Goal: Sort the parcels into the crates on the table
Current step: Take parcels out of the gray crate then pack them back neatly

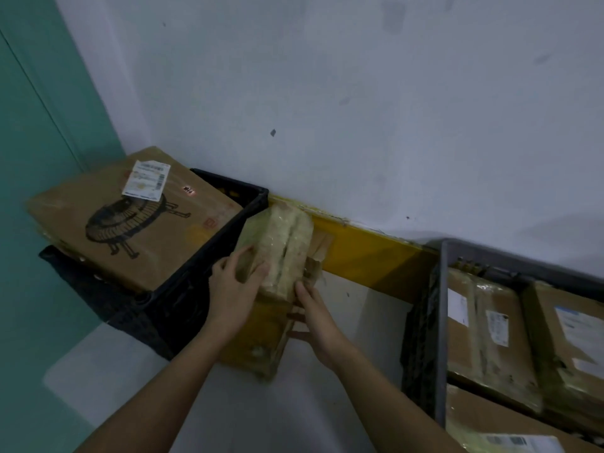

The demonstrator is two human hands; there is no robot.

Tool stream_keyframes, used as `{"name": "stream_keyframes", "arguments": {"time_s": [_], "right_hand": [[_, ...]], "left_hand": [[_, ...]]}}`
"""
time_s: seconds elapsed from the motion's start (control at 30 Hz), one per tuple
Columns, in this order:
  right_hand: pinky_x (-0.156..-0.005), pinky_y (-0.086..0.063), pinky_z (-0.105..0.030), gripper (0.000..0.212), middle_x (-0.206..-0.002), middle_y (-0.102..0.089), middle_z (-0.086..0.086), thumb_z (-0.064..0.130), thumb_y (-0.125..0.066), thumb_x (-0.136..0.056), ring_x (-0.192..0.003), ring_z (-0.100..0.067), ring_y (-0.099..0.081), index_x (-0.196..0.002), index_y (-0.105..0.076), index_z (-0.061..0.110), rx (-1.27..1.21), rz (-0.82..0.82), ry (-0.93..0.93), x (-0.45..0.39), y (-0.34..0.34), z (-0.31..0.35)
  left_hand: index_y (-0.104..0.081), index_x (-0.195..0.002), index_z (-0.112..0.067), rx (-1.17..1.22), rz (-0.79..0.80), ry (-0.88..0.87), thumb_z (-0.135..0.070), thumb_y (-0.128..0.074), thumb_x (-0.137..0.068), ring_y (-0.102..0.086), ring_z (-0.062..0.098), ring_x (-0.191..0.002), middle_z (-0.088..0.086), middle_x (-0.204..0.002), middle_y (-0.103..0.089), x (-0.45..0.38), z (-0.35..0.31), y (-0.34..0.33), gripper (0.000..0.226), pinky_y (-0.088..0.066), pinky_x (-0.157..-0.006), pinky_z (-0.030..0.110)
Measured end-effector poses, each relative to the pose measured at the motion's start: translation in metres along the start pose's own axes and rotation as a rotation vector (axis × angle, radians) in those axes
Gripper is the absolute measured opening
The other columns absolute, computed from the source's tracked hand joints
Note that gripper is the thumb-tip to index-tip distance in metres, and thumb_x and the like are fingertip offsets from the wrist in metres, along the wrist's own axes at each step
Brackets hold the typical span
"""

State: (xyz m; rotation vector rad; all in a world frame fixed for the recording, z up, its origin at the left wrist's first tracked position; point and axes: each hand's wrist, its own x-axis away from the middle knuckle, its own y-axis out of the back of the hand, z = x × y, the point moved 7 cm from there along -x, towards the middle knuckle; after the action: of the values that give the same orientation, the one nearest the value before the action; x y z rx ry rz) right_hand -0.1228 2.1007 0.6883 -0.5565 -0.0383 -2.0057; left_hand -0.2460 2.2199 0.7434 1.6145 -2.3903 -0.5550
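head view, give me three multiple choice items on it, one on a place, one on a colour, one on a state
1. Where does the large brown cardboard box with the black drum-shaped drawing lie?
A. on the floor
B. on top of the black plastic crate at left
C. in the grey-rimmed crate at right

2. What colour is the band along the foot of the wall?
A. yellow
B. red
C. white

3. How is the tape-wrapped cardboard parcel in the middle held?
A. by no hand
B. by the right hand alone
C. by both hands

Key: 1 B, the box rests across the left crate's rim. 2 A, the band shows yellow under the white wall. 3 C, the left hand and the right hand each have fingers on the parcel.
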Motion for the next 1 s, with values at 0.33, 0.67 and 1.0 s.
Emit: {"name": "stream_keyframes", "arguments": {"time_s": [0.33,0.67,1.0], "right_hand": [[-0.087,-0.057,-0.046,0.055,-0.132,-0.064,0.002,0.064,-0.045,-0.094,-0.118,-0.019,-0.063,-0.141,-0.049,0.035,-0.287,0.046,0.068,0.021,0.025,0.019],[-0.08,-0.061,-0.047,0.029,-0.12,-0.067,0.001,0.035,-0.051,-0.102,-0.103,-0.017,-0.068,-0.131,-0.053,0.032,-0.233,-0.192,0.309,0.036,0.068,0.038],[-0.078,-0.06,-0.034,0.036,-0.125,-0.064,-0.003,0.031,-0.058,-0.099,-0.109,-0.019,-0.066,-0.133,-0.048,0.036,-0.054,-0.277,0.457,0.054,0.084,0.065]], "left_hand": [[-0.071,-0.121,-0.025,0.98,0.426,0.412,-0.062,-0.056,-0.085,-0.067,0.035,-0.11,0.013,-0.124,-0.068,0.031,-0.008,-0.052,0.053,-0.052,-0.087,0.061],[-0.06,-0.122,-0.042,0.546,0.251,0.305,-0.049,-0.054,-0.097,-0.066,0.024,-0.107,0.0,-0.123,-0.066,0.025,-0.02,-0.042,0.027,-0.055,-0.089,0.054],[-0.044,-0.139,-0.04,0.494,0.366,0.242,-0.062,-0.076,-0.056,-0.064,0.026,-0.112,0.002,-0.129,-0.062,0.029,-0.042,-0.062,0.091,-0.058,-0.085,0.052]]}}
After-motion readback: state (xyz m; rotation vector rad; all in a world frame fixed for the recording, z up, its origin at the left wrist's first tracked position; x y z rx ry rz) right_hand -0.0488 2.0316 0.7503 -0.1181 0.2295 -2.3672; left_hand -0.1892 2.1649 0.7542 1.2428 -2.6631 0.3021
